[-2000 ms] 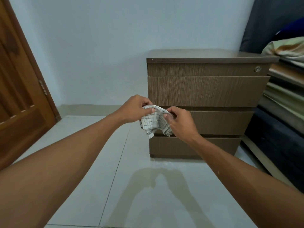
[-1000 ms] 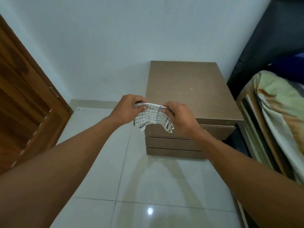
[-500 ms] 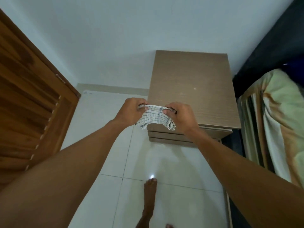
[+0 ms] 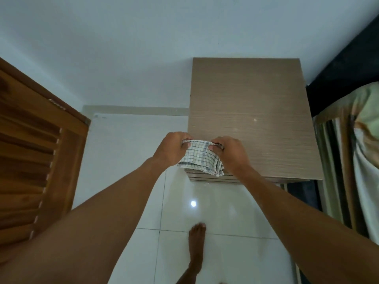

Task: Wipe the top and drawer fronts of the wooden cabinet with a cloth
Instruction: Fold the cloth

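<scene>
Overhead: left hand (image 4: 171, 149) and right hand (image 4: 230, 153) pinch top edge of limp white checked cloth (image 4: 202, 158) (bunched, folded), hanging over front-left corner of rectangular brown wood-grain cabinet (image 4: 252, 111).

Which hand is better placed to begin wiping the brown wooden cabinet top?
Probably the right hand: it holds the checked white cloth already above the cabinet top; the left hand is beside its edge.

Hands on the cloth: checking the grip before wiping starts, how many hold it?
2. The left hand pinches the checked cloth's left top corner, the right hand its right, above the cabinet's front edge.
</scene>
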